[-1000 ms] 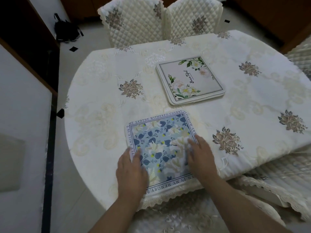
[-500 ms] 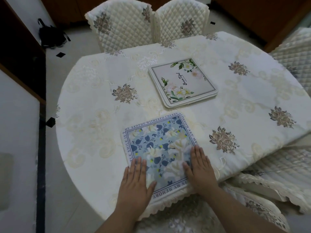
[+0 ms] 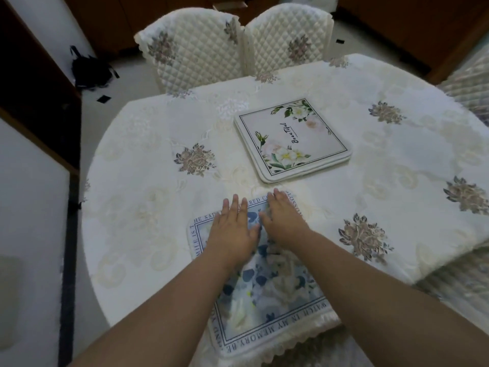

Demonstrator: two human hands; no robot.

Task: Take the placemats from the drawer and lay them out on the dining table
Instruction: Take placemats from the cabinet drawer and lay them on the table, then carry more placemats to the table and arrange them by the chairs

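**One placemat laid, a stack waits in the middle**

You stand at the near edge of the worktop (image 3: 137, 197), which is covered with a cream embroidered cloth. The blue floral placemat (image 3: 264, 308) lies flat in front of you, and its near border reaches the lace edge of the cloth. Your left hand (image 3: 232, 231) and your right hand (image 3: 284, 221) both rest on the far part of this placemat, side by side and almost touching at the thumbs. The fingers of both are straight and spread, palms down; they grip nothing, they only press on the fabric. I judge that you are smoothing the mat, so this place setting looks nearly finished.

Further away, near the middle of the worktop, lies the white floral placemat (image 3: 291, 139) with green leaves and a line of script. At its near edge I can see more than one layer, so it seems to be a small stack, but I cannot tell how many pieces are in it. It is apart from the blue one, with a strip of bare cloth between them.

The drawer is not in view, so I cannot say if more mats are inside. As far as the picture shows, what is left is to spread the stacked mats to the other seats, for example before the two quilted chairs (image 3: 238, 46) at the far side. The cloth is loose, so a mat pushed over it could wrinkle it.
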